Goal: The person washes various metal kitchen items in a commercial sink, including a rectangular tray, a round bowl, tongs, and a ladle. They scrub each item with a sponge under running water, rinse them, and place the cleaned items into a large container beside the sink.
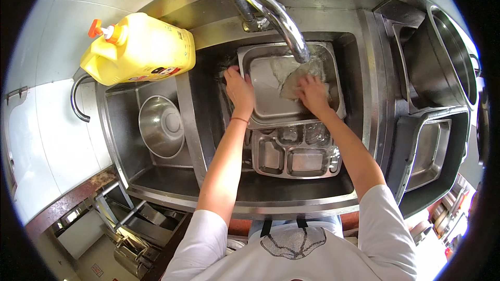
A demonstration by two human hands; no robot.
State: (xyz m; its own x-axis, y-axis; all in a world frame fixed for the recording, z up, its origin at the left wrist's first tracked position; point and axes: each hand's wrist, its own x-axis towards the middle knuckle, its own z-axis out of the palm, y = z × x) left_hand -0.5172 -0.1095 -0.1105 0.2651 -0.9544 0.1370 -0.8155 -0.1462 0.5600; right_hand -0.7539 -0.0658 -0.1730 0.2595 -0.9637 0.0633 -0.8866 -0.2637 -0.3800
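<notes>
A rectangular stainless steel pan (269,105) sits in the large sink basin, beneath the curved chrome faucet (287,23). My left hand (239,89) grips the pan's left rim, thumb near the edge and fingers outside it. Inside the pan, my right hand (312,91) grips a wet, pale cloth (291,86) against the bottom; the fingers are slightly blurred. Water glistens around the cloth under the spout. A compartment tray of stainless steel (308,162) lies just nearer to me, partly under the pan, with water in its compartments.
Left of the basin, a second sink holds a metal bowl (161,125). A yellow pump jug (144,47) lies behind that sink, near another chrome spout (78,101). To the right stand a large metal pot (437,58) and a dark tub (402,164) holding a metal pan (427,156).
</notes>
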